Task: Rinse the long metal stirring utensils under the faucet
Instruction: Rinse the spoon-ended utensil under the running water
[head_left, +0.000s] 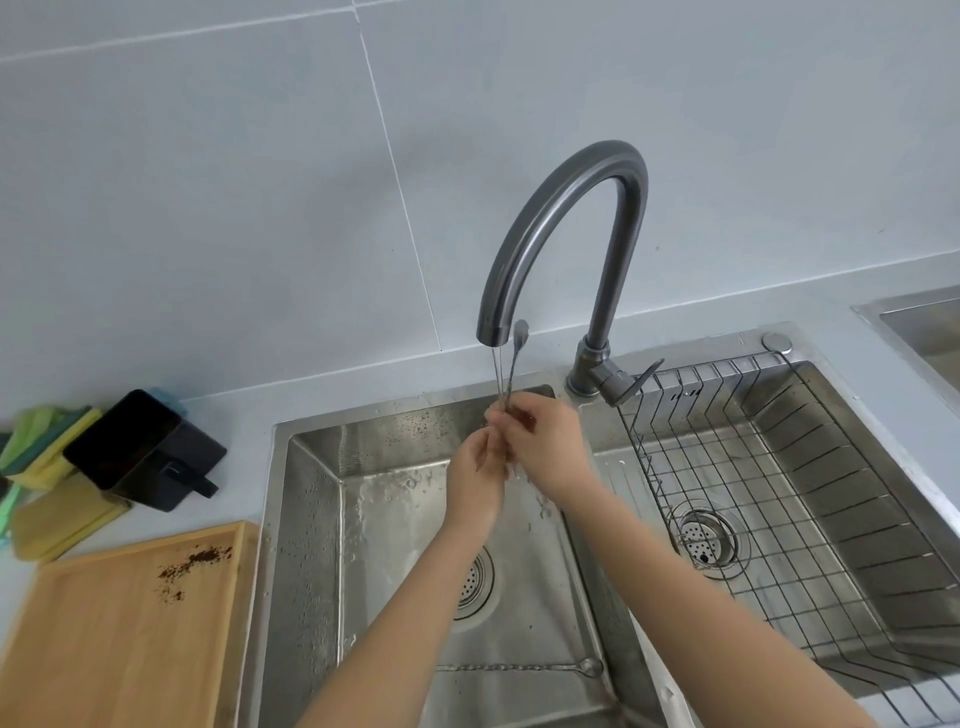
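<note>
A long metal stirring spoon (517, 349) stands upright, its small bowl up beside the spout of the grey gooseneck faucet (561, 218). A thin stream of water runs down next to its shaft. My right hand (545, 441) grips the spoon's lower shaft. Just below and to the left, my left hand (475, 478) pinches the same shaft. Both hands are over the left sink basin (311, 519). A second long twisted-stem spoon (524, 667) lies flat on the basin floor near the front.
The left basin's drain (475, 582) is partly hidden by my left forearm. A wire rack (779, 519) fills the right basin. On the counter at left are a wooden tray (104, 639) with brown grounds, a black container (140, 447), and green and yellow cloths (41, 467).
</note>
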